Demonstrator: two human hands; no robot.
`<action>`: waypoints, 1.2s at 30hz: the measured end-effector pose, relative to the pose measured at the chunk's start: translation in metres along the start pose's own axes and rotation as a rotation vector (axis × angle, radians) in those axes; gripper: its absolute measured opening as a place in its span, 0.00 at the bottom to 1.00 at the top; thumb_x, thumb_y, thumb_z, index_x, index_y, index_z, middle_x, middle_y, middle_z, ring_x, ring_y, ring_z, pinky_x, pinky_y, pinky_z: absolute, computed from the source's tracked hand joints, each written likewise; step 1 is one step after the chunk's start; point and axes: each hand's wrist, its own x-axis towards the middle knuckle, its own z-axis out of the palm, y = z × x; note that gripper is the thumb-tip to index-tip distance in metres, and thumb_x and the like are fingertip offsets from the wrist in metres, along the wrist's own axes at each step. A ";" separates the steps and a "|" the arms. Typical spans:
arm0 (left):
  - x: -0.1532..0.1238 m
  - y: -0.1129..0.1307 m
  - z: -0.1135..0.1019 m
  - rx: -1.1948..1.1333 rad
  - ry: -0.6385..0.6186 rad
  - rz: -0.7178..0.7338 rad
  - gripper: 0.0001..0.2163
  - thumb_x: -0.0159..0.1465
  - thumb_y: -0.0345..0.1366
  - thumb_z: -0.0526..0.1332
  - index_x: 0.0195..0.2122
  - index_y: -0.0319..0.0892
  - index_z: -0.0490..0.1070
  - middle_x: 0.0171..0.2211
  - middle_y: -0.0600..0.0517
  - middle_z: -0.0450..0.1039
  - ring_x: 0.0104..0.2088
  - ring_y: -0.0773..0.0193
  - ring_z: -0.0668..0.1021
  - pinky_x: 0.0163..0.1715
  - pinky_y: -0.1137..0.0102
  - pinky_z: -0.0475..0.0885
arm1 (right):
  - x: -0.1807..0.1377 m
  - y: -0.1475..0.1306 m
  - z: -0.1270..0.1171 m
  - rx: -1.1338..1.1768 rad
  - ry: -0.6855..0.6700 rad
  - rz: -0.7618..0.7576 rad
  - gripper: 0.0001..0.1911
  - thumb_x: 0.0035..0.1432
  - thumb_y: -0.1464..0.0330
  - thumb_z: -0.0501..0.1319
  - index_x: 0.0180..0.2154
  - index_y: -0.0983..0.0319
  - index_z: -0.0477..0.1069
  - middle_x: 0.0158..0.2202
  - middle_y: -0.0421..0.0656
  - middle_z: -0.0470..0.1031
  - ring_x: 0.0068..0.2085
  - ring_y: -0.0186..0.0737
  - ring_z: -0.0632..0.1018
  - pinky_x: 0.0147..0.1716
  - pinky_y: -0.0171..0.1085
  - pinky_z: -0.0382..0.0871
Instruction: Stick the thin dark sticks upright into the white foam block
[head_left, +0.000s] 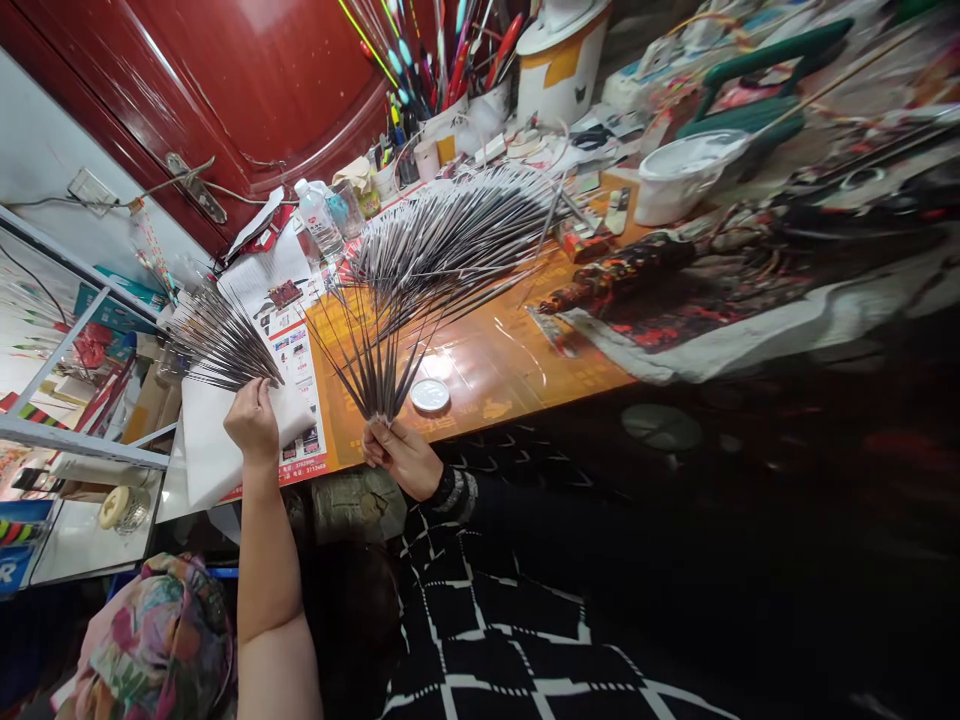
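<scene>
My right hand (403, 455), at the table's front edge, is closed round the lower ends of a bundle of dark, tapered thin sticks (381, 375). They fan out upward from my fist, and their lower tips are pale. To the left, my left hand (253, 420) has its fingertips pinched at the lower end of a dark thin stick. A fan of similar sticks (225, 340) spreads there above a white foam block (206, 440). My fingers partly hide the pinched end. A large heap of such sticks (457, 230) lies farther back on the table.
A small white lid (430, 395) lies on the orange tabletop (495, 350). Behind stand a water bottle (319, 220), a white bucket (562, 65) and a white bowl (679, 175). A stained cloth (675, 350) is at right, a metal rack (82, 440) at left.
</scene>
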 end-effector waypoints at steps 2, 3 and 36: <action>-0.002 0.013 -0.010 -0.004 -0.027 -0.016 0.12 0.67 0.42 0.60 0.34 0.41 0.79 0.33 0.46 0.81 0.34 0.62 0.80 0.34 0.71 0.70 | 0.000 -0.001 0.000 -0.021 -0.024 -0.008 0.26 0.57 0.48 0.66 0.32 0.64 0.64 0.21 0.34 0.54 0.23 0.28 0.61 0.27 0.33 0.57; -0.004 0.022 -0.015 -0.057 -0.063 -0.021 0.12 0.66 0.43 0.61 0.33 0.41 0.79 0.32 0.47 0.80 0.33 0.63 0.80 0.34 0.71 0.70 | -0.001 -0.001 0.000 -0.033 -0.034 -0.013 0.26 0.58 0.48 0.65 0.32 0.64 0.64 0.21 0.34 0.53 0.23 0.27 0.61 0.27 0.33 0.57; 0.009 0.014 -0.012 -0.055 -0.072 -0.018 0.11 0.68 0.40 0.58 0.40 0.40 0.77 0.37 0.46 0.81 0.37 0.61 0.81 0.40 0.71 0.70 | -0.001 -0.003 -0.003 -0.012 -0.063 0.037 0.26 0.56 0.47 0.66 0.32 0.64 0.68 0.20 0.34 0.53 0.23 0.27 0.60 0.27 0.33 0.56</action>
